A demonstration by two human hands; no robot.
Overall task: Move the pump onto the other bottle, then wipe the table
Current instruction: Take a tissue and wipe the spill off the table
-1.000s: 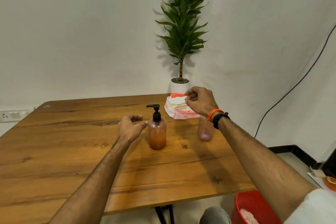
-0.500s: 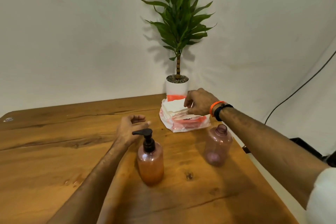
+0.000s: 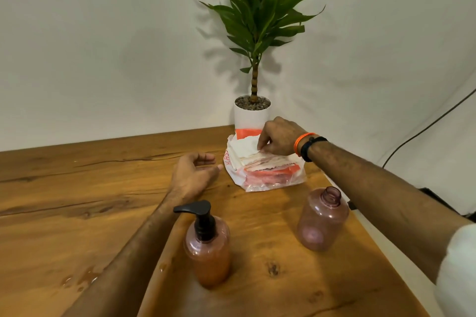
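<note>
A bottle of orange liquid [image 3: 208,258] stands near me on the wooden table [image 3: 77,201] with the black pump [image 3: 201,216] on it. To its right stands an empty pinkish bottle [image 3: 322,221] with an open neck. Behind them lies a plastic pack of white tissues [image 3: 260,165]. My right hand [image 3: 279,139] rests on the pack and pinches the top tissue [image 3: 244,147]. My left hand [image 3: 192,175] hovers left of the pack, fingers loosely curled, holding nothing.
A potted plant [image 3: 253,113] in a white pot stands behind the tissue pack at the wall. Small wet spots [image 3: 79,280] lie on the table at my left forearm. The table's right edge runs close to the empty bottle. A black cable [image 3: 425,128] hangs at the right.
The view has moved closer and to the right. My right hand dropped onto the tissue pack and now pinches the top tissue. My left hand moved from the pump bottle toward the pack.
</note>
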